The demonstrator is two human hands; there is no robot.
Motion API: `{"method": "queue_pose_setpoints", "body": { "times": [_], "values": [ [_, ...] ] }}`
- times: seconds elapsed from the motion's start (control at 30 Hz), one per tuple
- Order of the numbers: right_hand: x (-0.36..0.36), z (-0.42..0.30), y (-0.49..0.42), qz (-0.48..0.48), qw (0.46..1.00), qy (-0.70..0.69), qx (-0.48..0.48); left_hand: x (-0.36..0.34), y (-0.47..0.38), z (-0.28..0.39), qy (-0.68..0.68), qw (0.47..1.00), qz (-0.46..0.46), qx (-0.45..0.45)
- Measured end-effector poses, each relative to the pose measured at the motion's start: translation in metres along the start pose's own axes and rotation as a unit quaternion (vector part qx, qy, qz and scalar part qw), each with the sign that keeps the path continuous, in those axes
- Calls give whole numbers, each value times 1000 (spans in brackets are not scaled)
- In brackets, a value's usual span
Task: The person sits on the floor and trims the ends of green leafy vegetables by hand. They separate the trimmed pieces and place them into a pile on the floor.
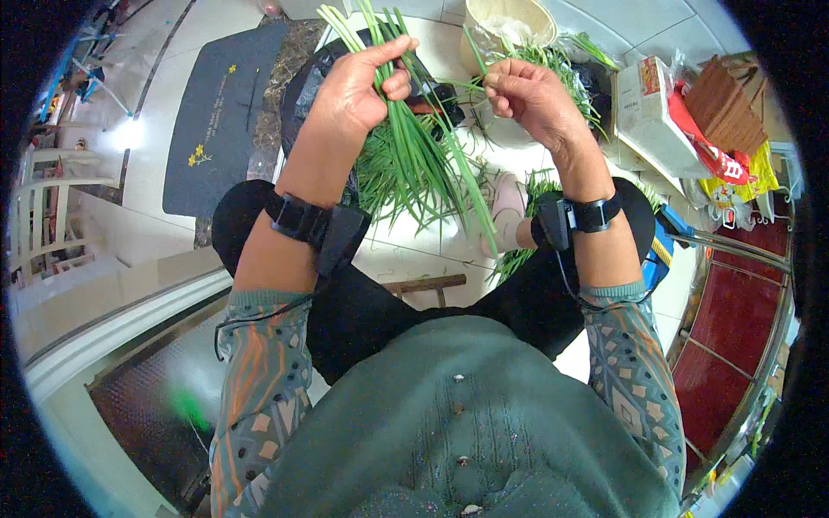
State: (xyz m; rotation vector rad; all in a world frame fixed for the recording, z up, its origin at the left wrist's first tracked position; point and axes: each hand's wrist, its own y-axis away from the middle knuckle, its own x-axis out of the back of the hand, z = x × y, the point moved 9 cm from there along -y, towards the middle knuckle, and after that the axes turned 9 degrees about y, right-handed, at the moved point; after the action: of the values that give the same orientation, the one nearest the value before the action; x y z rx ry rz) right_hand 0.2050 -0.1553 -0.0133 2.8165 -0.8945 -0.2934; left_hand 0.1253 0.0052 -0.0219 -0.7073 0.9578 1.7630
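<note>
My left hand (366, 84) is closed around a bunch of long green leafy stalks (414, 149), perhaps garlic chives; their pale ends point up and their leaves hang down to the right. To its right, my right hand (524, 94) pinches a green leaf (476, 52) between thumb and fingers. Below my left hand lies a pile of similar green leaves (382, 171), with black plastic (311, 90) beside it. More leafy stalks (557, 61) lie beyond my right hand.
A cream bucket (476, 42) with clear plastic inside stands at the top. On the right are a white box (654, 116), a red bag (703, 139) and a woven brown basket (725, 107). A dark mat (214, 123) lies left. Leaf scraps litter the tiled floor (414, 256) by a wooden stool (424, 283).
</note>
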Motion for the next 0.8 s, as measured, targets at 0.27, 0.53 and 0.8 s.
{"method": "queue_pose_setpoints", "body": {
  "times": [0.27, 0.53, 0.8],
  "values": [
    [32, -2, -1, 95, 986, 134, 14, -17, 7, -17, -47, 996, -37, 59],
    [102, -61, 17, 341, 588, 733, -23, -8, 8, -17, -74, 996, 16, 50],
    [-12, -4, -1, 28, 988, 152, 5, -20, 13, -45, -198, 975, -66, 77]
  ]
}}
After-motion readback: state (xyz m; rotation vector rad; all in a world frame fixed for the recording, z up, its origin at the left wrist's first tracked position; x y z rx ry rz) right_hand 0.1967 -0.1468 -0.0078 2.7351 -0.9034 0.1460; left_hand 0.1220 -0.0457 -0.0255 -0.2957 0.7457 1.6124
